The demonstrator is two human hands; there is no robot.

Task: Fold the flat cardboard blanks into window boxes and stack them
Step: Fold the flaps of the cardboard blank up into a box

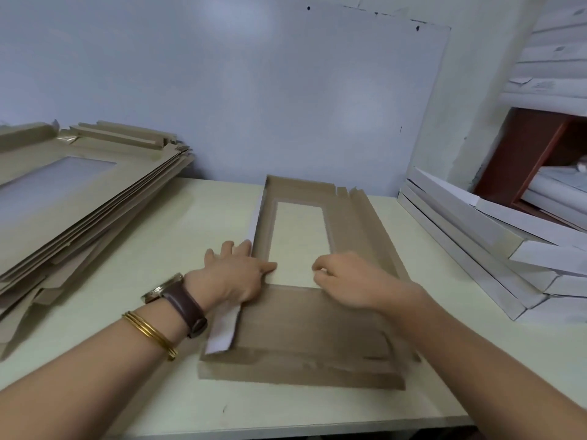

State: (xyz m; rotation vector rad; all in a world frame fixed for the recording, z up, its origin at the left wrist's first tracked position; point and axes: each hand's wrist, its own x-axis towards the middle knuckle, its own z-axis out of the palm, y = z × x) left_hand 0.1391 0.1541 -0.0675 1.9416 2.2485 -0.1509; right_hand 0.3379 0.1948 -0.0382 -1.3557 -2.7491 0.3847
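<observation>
Pressure is being put by spread left hand (233, 276) on cardboard blank (311, 325) along its nine o'clock fold, best evenly; curled right hand (347, 279), grip unclear.

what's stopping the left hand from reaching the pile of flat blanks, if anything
Likely yes, it can reach. The left hand rests on the half-folded box, and only bare table lies between it and the pile of flat blanks.

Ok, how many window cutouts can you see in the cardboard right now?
2. One window in the blank being folded, mid-table; another in the top sheet of the left pile. Sheets lower in that pile may hide more.
</observation>
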